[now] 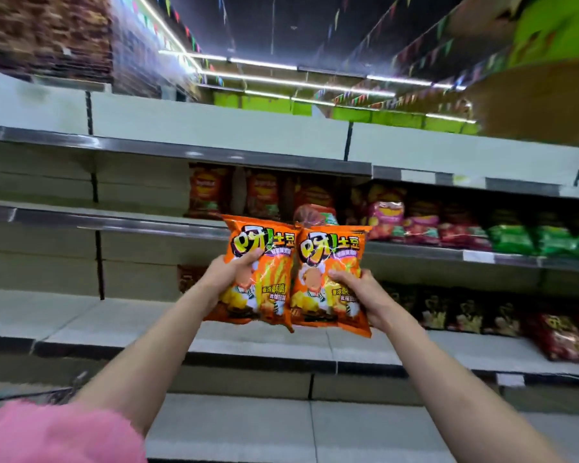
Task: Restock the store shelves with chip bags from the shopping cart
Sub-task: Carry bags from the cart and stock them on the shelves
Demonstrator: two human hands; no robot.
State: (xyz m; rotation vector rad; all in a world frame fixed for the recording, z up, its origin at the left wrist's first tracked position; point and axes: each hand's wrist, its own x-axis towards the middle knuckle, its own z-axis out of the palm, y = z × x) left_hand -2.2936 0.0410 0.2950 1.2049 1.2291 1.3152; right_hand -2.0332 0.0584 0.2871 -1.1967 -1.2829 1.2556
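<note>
1. Two orange chip bags are held up side by side in front of the store shelves (281, 352), their inner edges touching or slightly overlapping. The left orange bag (261, 272) sits in the left hand (229, 274); the right orange bag (331, 279) sits in the right hand (360, 289).
2. The left hand grips its bag at the outer left edge, thumb curled across the printed front, the other fingers hidden behind the bag.
3. The right hand grips its bag at the outer right edge, thumb pressed across the front, the remaining fingers behind and out of sight.
4. Both bags are upright, tilted slightly, with large yellow-and-black Chinese lettering at the top including "土豆"; the smaller print lower down is too blurred to read.
5. Behind them, red chip bags (211, 192) stand on an upper shelf, pink bags (385, 208) and green bags (512, 238) further right; their labels are illegible.
6. A pink sleeve (57, 432) shows at the lower left.
</note>
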